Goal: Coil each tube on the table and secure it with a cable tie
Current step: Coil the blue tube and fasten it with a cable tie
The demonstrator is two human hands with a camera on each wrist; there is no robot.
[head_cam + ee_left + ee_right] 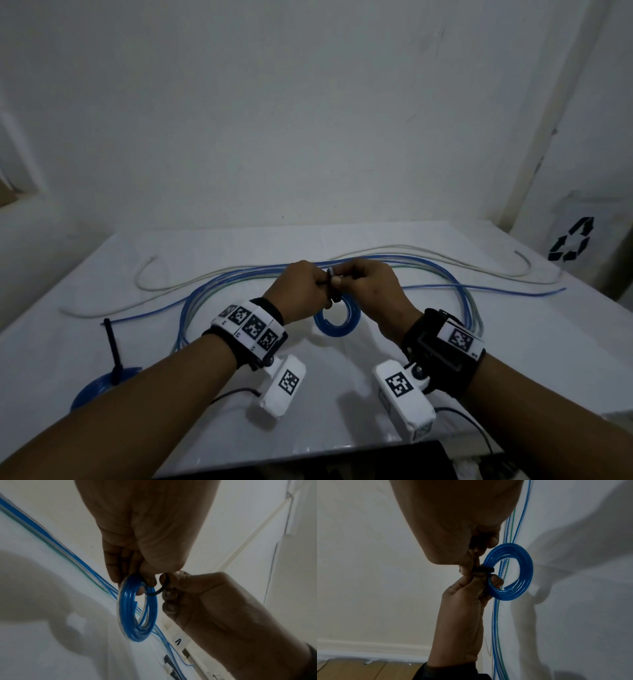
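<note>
Small blue coil [337,317] held up off the worktop [342,383], hanging below both hands, ring near upright; black cable tie [155,593] looped round the top of the bundle. Left hand [297,291] curled on the coil's upper edge, one fingertip [495,580] poking through the ring, thumb pinning strands and tie together. Right hand [371,289] closed on the tie just beside the left — thumb and fingers pinching it where it leaves the coil. Tie's long axis running crosswise, from the coil toward the right hand; hands touching at the pinch. Probably the cinching step: pull likely to go rightward, away from the left hand's brace, so the right hand is the one placed to draw the tail. Whether the tail is already through the head, cannot tell.

Further out: loose blue and pale tubes [445,287] sprawled across the worktop's far half, still uncoiled — another blue coil [94,387] with a black tie standing up at the near left edge.
</note>
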